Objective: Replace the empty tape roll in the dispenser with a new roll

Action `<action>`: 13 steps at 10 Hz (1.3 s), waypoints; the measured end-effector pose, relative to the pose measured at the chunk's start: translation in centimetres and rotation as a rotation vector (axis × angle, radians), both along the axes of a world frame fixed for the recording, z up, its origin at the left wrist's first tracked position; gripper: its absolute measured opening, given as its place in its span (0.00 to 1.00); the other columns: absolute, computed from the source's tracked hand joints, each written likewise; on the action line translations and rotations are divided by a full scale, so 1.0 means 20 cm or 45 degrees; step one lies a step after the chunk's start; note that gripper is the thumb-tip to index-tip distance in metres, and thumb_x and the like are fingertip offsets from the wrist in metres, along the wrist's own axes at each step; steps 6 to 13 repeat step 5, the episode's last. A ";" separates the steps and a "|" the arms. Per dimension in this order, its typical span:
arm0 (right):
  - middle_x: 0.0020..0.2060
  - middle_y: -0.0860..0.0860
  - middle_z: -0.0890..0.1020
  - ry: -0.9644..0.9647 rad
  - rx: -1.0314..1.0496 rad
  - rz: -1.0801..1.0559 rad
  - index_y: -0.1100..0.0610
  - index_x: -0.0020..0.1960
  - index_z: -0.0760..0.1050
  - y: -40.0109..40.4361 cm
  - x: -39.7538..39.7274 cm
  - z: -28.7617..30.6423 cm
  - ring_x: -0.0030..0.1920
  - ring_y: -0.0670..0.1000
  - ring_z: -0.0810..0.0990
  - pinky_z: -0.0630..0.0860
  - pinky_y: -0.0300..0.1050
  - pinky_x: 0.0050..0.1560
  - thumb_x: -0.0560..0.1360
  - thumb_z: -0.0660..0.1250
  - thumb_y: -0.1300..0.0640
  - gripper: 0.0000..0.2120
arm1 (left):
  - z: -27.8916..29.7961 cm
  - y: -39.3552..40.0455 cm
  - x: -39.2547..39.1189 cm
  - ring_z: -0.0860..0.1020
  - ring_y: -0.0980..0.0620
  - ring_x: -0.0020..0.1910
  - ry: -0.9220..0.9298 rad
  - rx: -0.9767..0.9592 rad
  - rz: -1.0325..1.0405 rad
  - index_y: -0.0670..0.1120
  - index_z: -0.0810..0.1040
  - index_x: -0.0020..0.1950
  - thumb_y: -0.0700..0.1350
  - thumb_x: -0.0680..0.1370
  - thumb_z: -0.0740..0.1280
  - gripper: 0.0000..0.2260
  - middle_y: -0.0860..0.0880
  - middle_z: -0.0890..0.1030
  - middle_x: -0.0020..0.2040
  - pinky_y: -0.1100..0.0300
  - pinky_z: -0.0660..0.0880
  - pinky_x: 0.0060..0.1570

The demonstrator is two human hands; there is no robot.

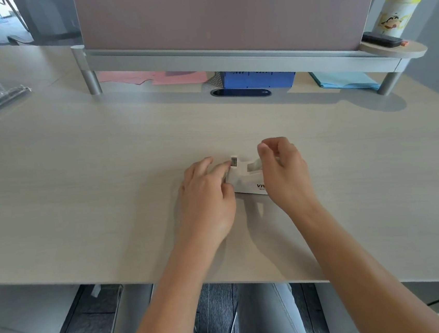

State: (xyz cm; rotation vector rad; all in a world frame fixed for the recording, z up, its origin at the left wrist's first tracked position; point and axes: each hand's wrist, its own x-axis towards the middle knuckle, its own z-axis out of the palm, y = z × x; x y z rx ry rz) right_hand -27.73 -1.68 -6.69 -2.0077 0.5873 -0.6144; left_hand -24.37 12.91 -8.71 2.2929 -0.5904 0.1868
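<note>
We have the white tape dispenser point(247, 179) sitting flat on the pale wooden desk point(106, 178), near the front edge and roughly centred between our two arms

Left hand point(205, 195): fingers extended and loosely spread, resting against the cutter end of the dispenser; fingertips touch the body just beside the metal blade point(234, 161). It looks like a steadying hold, not a full wrap

Right hand point(283, 170): raised over the rear of the dispenser, fingers curled inward with thumb and forefinger drawn close. Whether they pinch anything we cannot tell; no roll or core shows between them

The roll cradle point(253, 166) shows as a pale curved hollow. Whether an empty core sits in it we cannot tell, as the right hand covers that end. No new roll is visible anywhere on the desk

Step in hand, as we judge it: the early part, bracing the dispenser and reaching for the spent core. Nothing suggests the swap is done

Next move calls for: keeping the left hand pressed down so the body does not slide, while the right fingers drop into the cradle and lift the core straight up out of its slots. A fresh roll must then be found

Background: a raised shelf with a pink divider panel point(223, 11), a yellow-topped canister point(397, 12) at its right end, coloured papers beneath
</note>
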 end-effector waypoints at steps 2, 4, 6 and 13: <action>0.68 0.52 0.78 -0.027 0.026 0.036 0.56 0.71 0.72 0.04 0.02 -0.01 0.58 0.49 0.78 0.77 0.55 0.64 0.86 0.56 0.49 0.18 | -0.01 -0.02 0.00 0.66 0.43 0.77 -0.007 0.075 0.021 0.50 0.75 0.74 0.39 0.78 0.62 0.24 0.44 0.73 0.76 0.44 0.64 0.75; 0.68 0.52 0.79 -0.022 0.004 0.087 0.56 0.71 0.73 0.00 0.06 -0.01 0.60 0.49 0.77 0.75 0.49 0.64 0.87 0.55 0.51 0.17 | 0.02 -0.03 0.05 0.68 0.44 0.76 0.003 0.040 0.062 0.50 0.77 0.71 0.40 0.79 0.62 0.21 0.45 0.75 0.74 0.47 0.66 0.75; 0.65 0.51 0.80 -0.179 0.045 0.012 0.56 0.68 0.75 -0.03 0.03 -0.02 0.63 0.50 0.79 0.76 0.43 0.60 0.86 0.58 0.52 0.16 | 0.00 -0.03 0.02 0.69 0.41 0.76 -0.071 0.020 0.086 0.43 0.75 0.73 0.40 0.78 0.64 0.22 0.41 0.75 0.74 0.44 0.66 0.76; 0.65 0.51 0.80 -0.179 0.045 0.012 0.56 0.68 0.75 -0.03 0.03 -0.02 0.63 0.50 0.79 0.76 0.43 0.60 0.86 0.58 0.52 0.16 | 0.00 -0.03 0.02 0.69 0.41 0.76 -0.071 0.020 0.086 0.43 0.75 0.73 0.40 0.78 0.64 0.22 0.41 0.75 0.74 0.44 0.66 0.76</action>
